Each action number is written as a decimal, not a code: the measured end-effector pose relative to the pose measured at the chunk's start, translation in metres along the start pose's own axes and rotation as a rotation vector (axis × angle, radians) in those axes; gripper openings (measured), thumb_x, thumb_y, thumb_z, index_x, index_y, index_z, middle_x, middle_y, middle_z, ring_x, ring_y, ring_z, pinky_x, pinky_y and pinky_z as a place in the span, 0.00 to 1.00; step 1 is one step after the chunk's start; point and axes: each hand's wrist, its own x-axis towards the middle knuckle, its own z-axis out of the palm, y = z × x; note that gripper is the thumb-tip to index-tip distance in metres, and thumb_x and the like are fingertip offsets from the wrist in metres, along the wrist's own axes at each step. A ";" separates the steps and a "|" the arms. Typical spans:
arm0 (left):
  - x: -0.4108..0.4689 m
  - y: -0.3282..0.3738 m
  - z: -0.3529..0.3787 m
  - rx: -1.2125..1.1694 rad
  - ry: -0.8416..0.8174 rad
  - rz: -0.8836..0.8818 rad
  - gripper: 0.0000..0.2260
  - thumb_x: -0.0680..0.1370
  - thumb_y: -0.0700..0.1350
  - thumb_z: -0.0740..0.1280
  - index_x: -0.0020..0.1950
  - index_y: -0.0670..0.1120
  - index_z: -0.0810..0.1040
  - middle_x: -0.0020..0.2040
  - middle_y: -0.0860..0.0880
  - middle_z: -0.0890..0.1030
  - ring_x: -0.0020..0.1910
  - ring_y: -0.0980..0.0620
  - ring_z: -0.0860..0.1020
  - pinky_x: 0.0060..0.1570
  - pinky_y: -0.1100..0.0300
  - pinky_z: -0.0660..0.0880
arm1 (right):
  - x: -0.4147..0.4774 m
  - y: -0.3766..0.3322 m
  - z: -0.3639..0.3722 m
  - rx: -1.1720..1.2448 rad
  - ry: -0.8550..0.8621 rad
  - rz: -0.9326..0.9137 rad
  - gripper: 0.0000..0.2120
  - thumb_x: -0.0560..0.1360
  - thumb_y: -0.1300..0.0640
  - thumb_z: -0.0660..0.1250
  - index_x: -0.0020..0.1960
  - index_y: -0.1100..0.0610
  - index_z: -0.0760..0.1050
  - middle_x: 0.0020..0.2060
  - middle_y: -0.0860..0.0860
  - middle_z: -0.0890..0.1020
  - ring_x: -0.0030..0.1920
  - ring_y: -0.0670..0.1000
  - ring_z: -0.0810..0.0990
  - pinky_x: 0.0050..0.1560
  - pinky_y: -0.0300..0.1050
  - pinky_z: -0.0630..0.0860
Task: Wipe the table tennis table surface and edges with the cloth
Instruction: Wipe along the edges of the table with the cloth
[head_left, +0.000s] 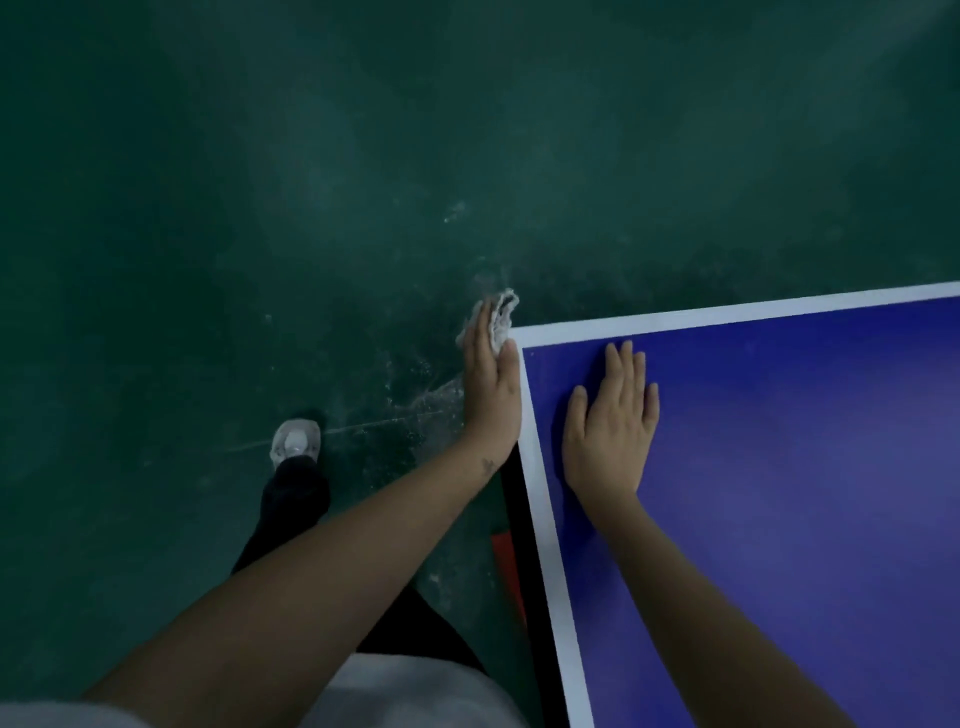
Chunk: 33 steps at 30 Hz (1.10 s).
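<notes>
The bench (779, 467) is a smooth, matt blue slab with a flat white border (675, 318) that meets in a sharp corner. A scuffed dark green floor (260, 208) lies wide open beyond its two edges. The crumpled, frayed white cloth (500, 314) sits at that corner on the side edge, under the straight fingers of the left hand (491, 379), which presses it against the rim. The right hand (613, 426) lies flat on the blue top just beside it, fingers straight and thumb out. A pale shoe (296, 441) stands on the floor.
</notes>
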 end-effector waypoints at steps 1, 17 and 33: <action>0.000 -0.001 -0.003 0.018 -0.025 0.008 0.21 0.83 0.42 0.51 0.75 0.50 0.53 0.76 0.48 0.57 0.74 0.53 0.58 0.70 0.62 0.58 | 0.000 -0.001 -0.002 0.003 -0.001 0.010 0.26 0.80 0.55 0.54 0.76 0.60 0.54 0.76 0.53 0.56 0.76 0.49 0.48 0.73 0.42 0.37; 0.027 0.066 -0.038 1.005 -0.904 1.024 0.23 0.77 0.41 0.57 0.72 0.49 0.67 0.71 0.44 0.69 0.71 0.41 0.66 0.67 0.39 0.62 | -0.031 -0.009 -0.025 0.275 0.564 0.708 0.24 0.77 0.62 0.52 0.72 0.64 0.60 0.71 0.51 0.64 0.73 0.49 0.57 0.74 0.44 0.44; 0.032 0.038 0.068 1.458 -1.393 1.187 0.23 0.81 0.54 0.44 0.76 0.60 0.44 0.78 0.50 0.41 0.75 0.43 0.36 0.63 0.46 0.22 | -0.084 -0.020 -0.005 0.003 0.180 1.091 0.27 0.80 0.49 0.43 0.75 0.59 0.58 0.75 0.53 0.58 0.76 0.50 0.52 0.74 0.49 0.45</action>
